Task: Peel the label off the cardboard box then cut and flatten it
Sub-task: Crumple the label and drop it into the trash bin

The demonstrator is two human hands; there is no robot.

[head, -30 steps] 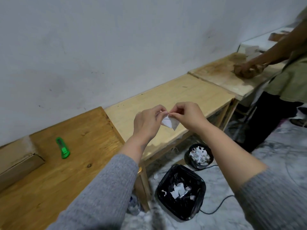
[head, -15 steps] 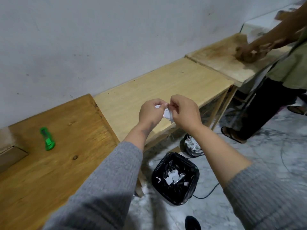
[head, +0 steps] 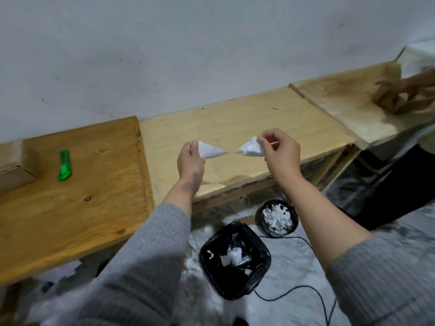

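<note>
The left hand and right hand are each pinching 1 end of the white label, stretching it over the pale table.

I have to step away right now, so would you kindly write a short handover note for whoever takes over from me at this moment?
Left hand pinches one half of the torn white label; right hand pinches the other half. The two pieces meet at a thin point, held over the pale table.
The cardboard box sits at the far left on the darker table, with the green cutter lying beside it.
Done: the label is off the box and nearly torn in two.
Left: drop the pieces, probably into the black bin below, then cut and flatten the box.
</note>
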